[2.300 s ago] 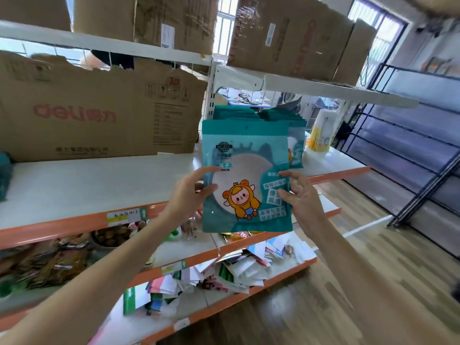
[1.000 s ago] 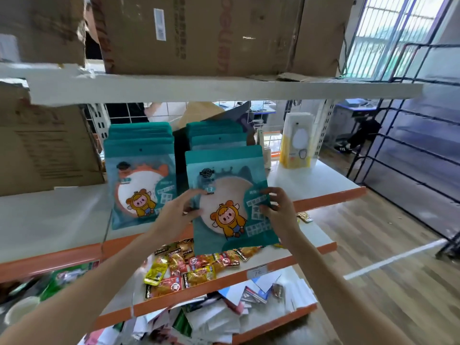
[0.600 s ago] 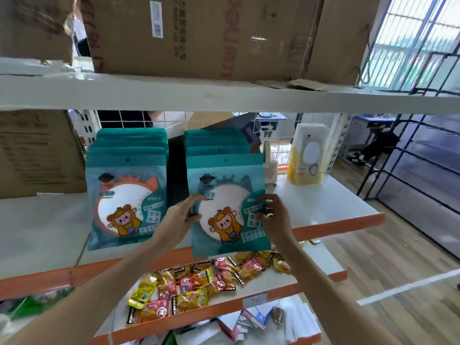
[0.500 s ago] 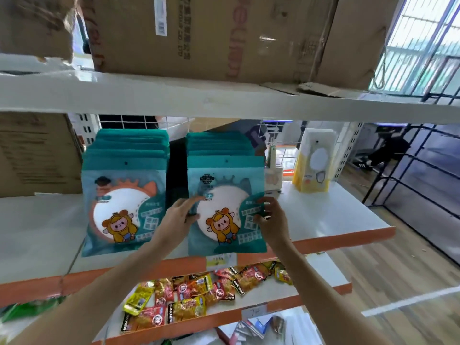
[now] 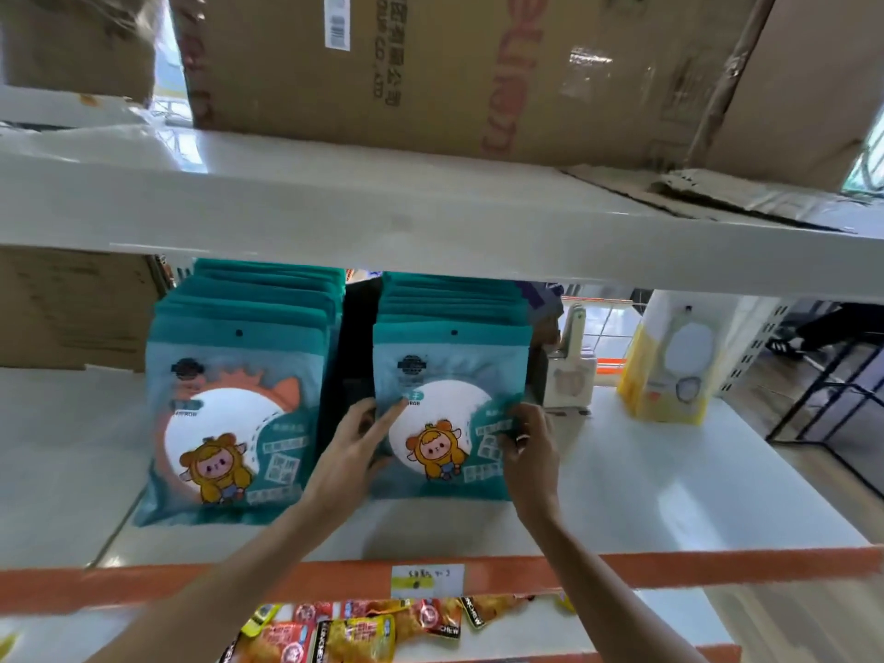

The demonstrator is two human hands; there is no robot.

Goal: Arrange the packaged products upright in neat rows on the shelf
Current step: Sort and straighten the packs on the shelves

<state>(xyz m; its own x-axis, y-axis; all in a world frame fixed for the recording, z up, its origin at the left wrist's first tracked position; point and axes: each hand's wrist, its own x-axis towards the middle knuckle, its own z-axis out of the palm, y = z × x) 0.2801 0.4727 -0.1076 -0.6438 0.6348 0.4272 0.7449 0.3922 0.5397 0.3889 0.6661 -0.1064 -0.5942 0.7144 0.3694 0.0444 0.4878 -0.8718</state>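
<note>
The front teal pouch (image 5: 449,413) stands upright on the white shelf (image 5: 669,495), at the head of the right-hand row of teal pouches (image 5: 454,299). Its bottom edge appears to rest on the shelf board. The left hand (image 5: 351,452) holds the pouch's left edge, thumb across the printed face and fingers reaching behind. The right hand (image 5: 528,447) pinches the pouch's right edge in the same way, with its fingers curled over the front. Both hands lie level with the pouch's middle, one on each side, so neither is the nearer; the pouch sits directly between them.

The pouch's long axis runs upright and its face looks out towards the shelf's orange front lip (image 5: 669,567). Left of this pouch, across a dark gap, stands the left-hand row (image 5: 234,423), whose front pouch leans slightly. Right of the held pouch are a small pale holder (image 5: 569,370) and a yellow packet (image 5: 669,366), well apart from it.

The step in hand looks like squaring the pouch flush against the row behind it; the coming move probably turns on pressing it straight back without tilting.
</note>
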